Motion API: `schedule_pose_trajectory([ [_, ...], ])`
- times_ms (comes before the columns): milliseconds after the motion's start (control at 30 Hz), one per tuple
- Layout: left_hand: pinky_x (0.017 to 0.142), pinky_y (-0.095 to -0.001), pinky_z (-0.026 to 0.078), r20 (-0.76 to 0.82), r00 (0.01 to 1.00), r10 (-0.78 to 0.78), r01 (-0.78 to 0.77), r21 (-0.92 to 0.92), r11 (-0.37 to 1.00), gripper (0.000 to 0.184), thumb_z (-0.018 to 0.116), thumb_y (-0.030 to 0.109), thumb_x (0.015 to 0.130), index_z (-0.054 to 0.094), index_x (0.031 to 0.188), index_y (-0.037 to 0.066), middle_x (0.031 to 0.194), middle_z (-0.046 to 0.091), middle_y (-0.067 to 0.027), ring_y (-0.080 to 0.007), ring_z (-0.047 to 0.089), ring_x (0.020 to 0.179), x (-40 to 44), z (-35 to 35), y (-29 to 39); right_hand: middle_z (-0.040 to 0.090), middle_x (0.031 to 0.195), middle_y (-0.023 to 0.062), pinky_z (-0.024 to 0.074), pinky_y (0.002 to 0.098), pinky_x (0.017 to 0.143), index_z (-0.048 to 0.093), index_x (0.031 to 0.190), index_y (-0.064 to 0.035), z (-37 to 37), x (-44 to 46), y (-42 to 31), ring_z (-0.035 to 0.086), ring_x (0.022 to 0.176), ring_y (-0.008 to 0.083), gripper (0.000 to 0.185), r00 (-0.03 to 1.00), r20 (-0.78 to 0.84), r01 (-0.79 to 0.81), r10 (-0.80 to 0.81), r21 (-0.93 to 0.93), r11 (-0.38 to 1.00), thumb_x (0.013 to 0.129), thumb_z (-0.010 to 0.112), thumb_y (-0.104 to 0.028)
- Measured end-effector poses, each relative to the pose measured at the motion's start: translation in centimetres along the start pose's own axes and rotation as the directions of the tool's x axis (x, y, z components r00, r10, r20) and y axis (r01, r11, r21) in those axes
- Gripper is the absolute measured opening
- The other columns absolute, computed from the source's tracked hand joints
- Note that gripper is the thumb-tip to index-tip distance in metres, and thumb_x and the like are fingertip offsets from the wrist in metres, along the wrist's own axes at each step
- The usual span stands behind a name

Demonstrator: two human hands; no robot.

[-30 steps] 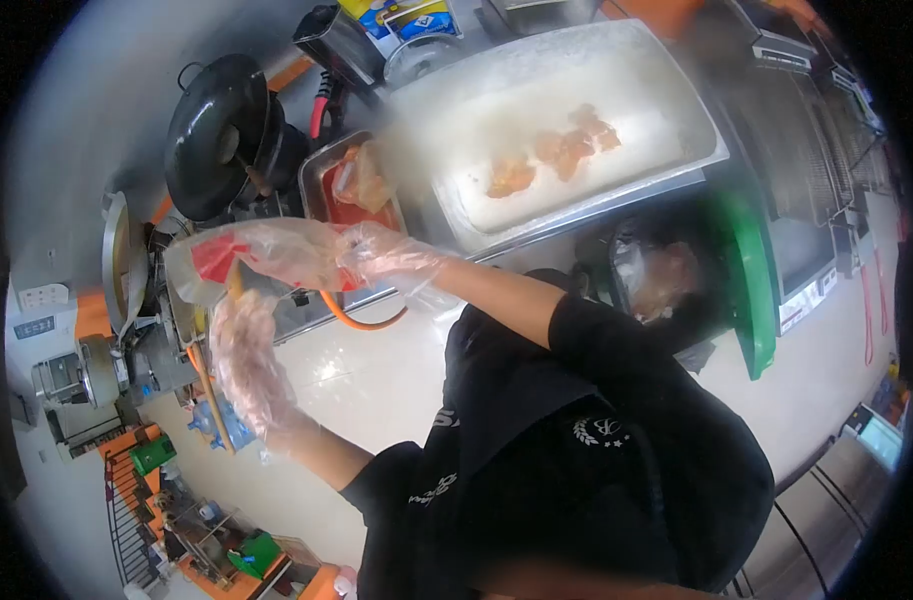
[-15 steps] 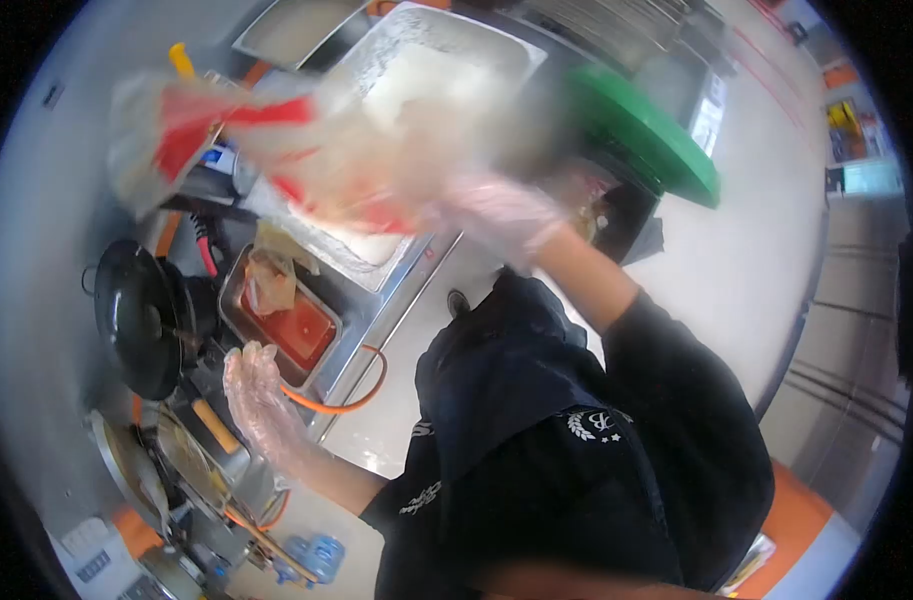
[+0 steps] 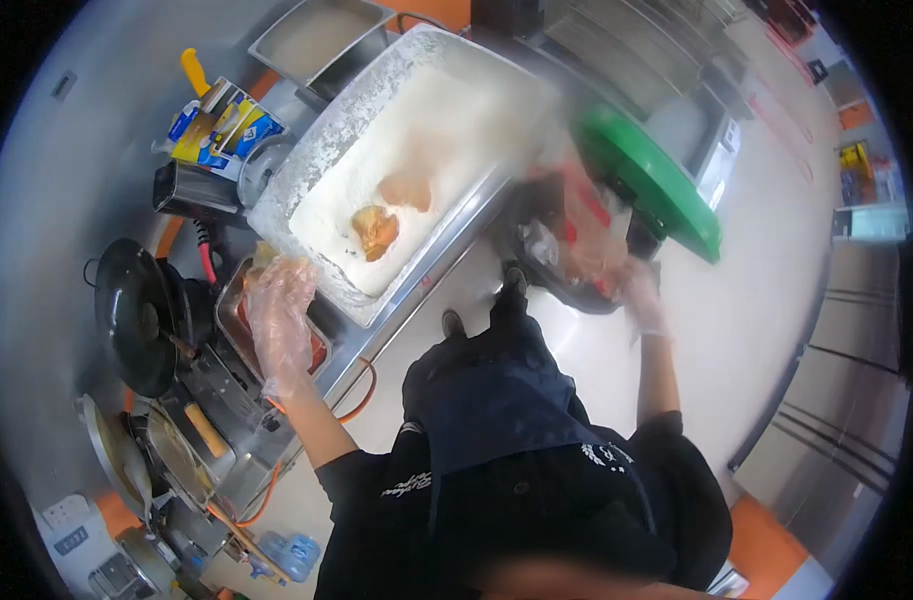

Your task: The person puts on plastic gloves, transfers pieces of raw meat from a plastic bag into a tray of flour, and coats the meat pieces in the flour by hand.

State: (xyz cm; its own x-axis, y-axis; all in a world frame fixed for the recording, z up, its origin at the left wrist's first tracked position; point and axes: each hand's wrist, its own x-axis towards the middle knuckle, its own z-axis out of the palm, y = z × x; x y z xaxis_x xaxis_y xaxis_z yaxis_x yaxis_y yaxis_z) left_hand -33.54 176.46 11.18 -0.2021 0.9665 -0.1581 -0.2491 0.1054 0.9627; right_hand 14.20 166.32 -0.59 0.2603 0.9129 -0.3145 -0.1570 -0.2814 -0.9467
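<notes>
My left hand (image 3: 281, 315), in a clear plastic glove, is over the metal tray (image 3: 333, 368) of red liquid. It covers most of the tray, and its fingertips are not distinct enough to show a grip. In my gloved right hand (image 3: 634, 290) is a red-and-clear plastic bag (image 3: 586, 225), blurred, above the dark open bin (image 3: 576, 295). Between my hands, a large metal pan (image 3: 276, 215) holds white powder (image 3: 326, 215). An orange-brown piece (image 3: 374, 232) and a paler coated piece (image 3: 406, 189) lie in the powder.
A green lid (image 3: 656, 185) stands beside the bin. Left of the tray are a black wok (image 3: 131, 320) and a wooden handle (image 3: 206, 430). Behind lie a yellow-and-blue packet (image 3: 221, 125) and another metal container (image 3: 321, 45). An orange hose (image 3: 364, 395) curves past the counter edge.
My right hand has carried the plastic bag rightward from above the powder pan to the bin. My left hand has moved up over the red-liquid tray. The view has shifted.
</notes>
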Motion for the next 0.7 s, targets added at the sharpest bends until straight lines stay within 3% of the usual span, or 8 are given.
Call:
schedule_pose_trajectory([
  [133,0.086,-0.0243,0.046,-0.001,0.992,0.125,-0.117,0.348,0.930,0.035,0.061,0.003,0.086,0.050,0.117,-0.007,0.103,0.057,-0.0110,-0.0184,0.056,0.099,1.2,1.4,-1.7,0.061,0.077,-0.0011,0.0432,0.0202,0.053,0.063,0.102,-0.0040,-6.4,4.3,11.2,0.055,0.064,0.0053,0.034,0.999,0.044,0.024,-0.023,-0.016,1.000,0.084,0.067,-0.032],
  [233,0.089,-0.0247,0.045,-0.133,0.987,-0.087,0.074,-0.096,0.993,0.036,0.059,0.008,0.088,0.049,0.119,-0.007,0.110,0.057,-0.0121,-0.0161,0.054,0.103,2.4,2.5,-2.9,0.067,0.092,0.0069,0.0518,0.0289,0.059,0.062,0.105,-0.0033,-10.3,7.0,17.8,0.064,0.075,0.0192,0.026,0.992,-0.032,-0.126,0.124,-0.050,0.991,0.082,0.062,-0.015],
  [267,0.092,-0.0265,0.044,-0.096,0.993,-0.070,0.070,-0.004,0.998,0.036,0.057,0.011,0.090,0.049,0.120,-0.007,0.114,0.056,-0.0134,-0.0185,0.054,0.106,2.8,2.0,-3.9,0.066,0.093,0.0092,0.0523,0.0309,0.061,0.062,0.105,-0.0036,-10.5,8.0,18.4,0.064,0.077,0.0209,0.026,0.991,0.046,-0.075,0.123,-0.573,0.816,0.082,0.061,-0.016],
  [333,0.097,-0.0302,0.042,-0.022,0.999,-0.041,0.044,0.168,0.985,0.038,0.052,0.017,0.093,0.048,0.122,-0.007,0.121,0.055,-0.0161,-0.0234,0.055,0.112,3.4,1.1,-5.2,0.065,0.097,0.0137,0.0534,0.0351,0.066,0.060,0.105,-0.0041,-9.4,10.2,17.2,0.065,0.082,0.0241,0.027,0.963,0.170,0.201,0.210,-0.970,-0.139,0.082,0.061,-0.017],
  [367,0.099,-0.0307,0.040,-0.100,0.994,-0.037,0.062,0.261,0.963,0.039,0.052,0.019,0.093,0.049,0.122,-0.007,0.123,0.055,-0.0162,-0.0238,0.054,0.113,3.9,-0.1,-5.9,0.062,0.102,0.0183,0.0520,0.0396,0.077,0.061,0.100,-0.0050,-8.4,10.4,16.2,0.063,0.091,0.0264,0.024,0.988,0.091,0.080,0.123,-0.993,0.092,0.082,0.060,-0.021],
  [400,0.100,-0.0312,0.038,-0.155,0.987,-0.037,0.091,0.362,0.928,0.039,0.051,0.020,0.093,0.050,0.122,-0.007,0.124,0.055,-0.0163,-0.0242,0.053,0.115,3.9,0.7,-5.8,0.062,0.108,0.0169,0.0514,0.0358,0.078,0.054,0.115,-0.0050,-6.9,10.4,13.0,0.062,0.095,0.0302,0.033,0.903,0.383,0.412,0.195,-0.900,-0.141,0.088,0.055,-0.024],
  [533,0.103,-0.0316,0.034,-0.118,0.989,-0.089,0.142,0.589,0.796,0.043,0.050,0.025,0.094,0.049,0.125,-0.005,0.126,0.054,-0.0162,-0.0242,0.050,0.118,4.8,0.7,-5.0,0.063,0.109,0.0073,0.0468,0.0274,0.086,0.056,0.119,-0.0023,5.4,7.9,-3.1,0.061,0.098,0.0187,0.038,0.948,0.275,0.084,0.157,-0.696,0.713,0.087,0.060,-0.022],
  [700,0.102,-0.0308,0.035,-0.047,0.994,-0.098,0.108,0.421,0.901,0.046,0.055,0.029,0.093,0.050,0.128,0.000,0.126,0.054,-0.0165,-0.0233,0.050,0.119,5.2,-0.8,-6.7,0.063,0.100,0.0057,0.0496,0.0285,0.077,0.060,0.115,-0.0013,17.7,10.4,-15.6,0.059,0.090,0.0129,0.034,0.936,0.285,-0.058,0.207,-0.455,0.889,0.086,0.059,-0.019],
])
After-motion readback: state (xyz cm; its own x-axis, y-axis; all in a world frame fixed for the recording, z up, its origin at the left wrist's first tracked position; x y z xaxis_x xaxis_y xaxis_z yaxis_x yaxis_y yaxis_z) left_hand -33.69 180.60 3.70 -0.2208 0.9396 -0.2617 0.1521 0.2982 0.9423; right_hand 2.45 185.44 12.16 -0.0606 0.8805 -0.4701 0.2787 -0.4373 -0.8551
